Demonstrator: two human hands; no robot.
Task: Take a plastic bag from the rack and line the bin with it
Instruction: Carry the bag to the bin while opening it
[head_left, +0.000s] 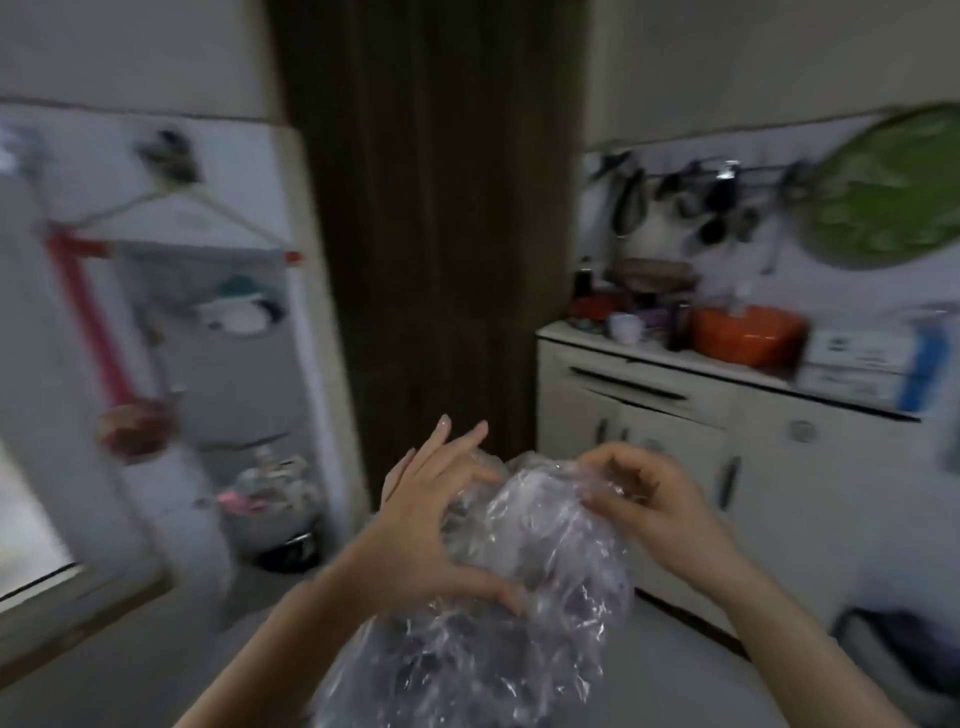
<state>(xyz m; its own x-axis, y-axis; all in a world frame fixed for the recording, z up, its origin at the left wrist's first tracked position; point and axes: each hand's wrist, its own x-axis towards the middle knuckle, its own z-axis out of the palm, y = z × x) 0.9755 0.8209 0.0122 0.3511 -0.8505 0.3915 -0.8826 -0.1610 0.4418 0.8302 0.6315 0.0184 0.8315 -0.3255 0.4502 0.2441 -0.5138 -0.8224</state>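
Here both hands pinch plastic bag (498, 597).

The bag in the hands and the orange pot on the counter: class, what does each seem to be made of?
Plastic bag: thin clear plastic film, glossy; it crinkles and shows white glints. Orange pot: smooth and shiny, perhaps enamelled metal or plastic; the blur leaves it open.

Dim room, with pale daylight at the near left edge. Motion blur smears the walls and far right counter (675, 358). Edges bow outward. Small glints catch the crinkled plastic bag (519, 597).
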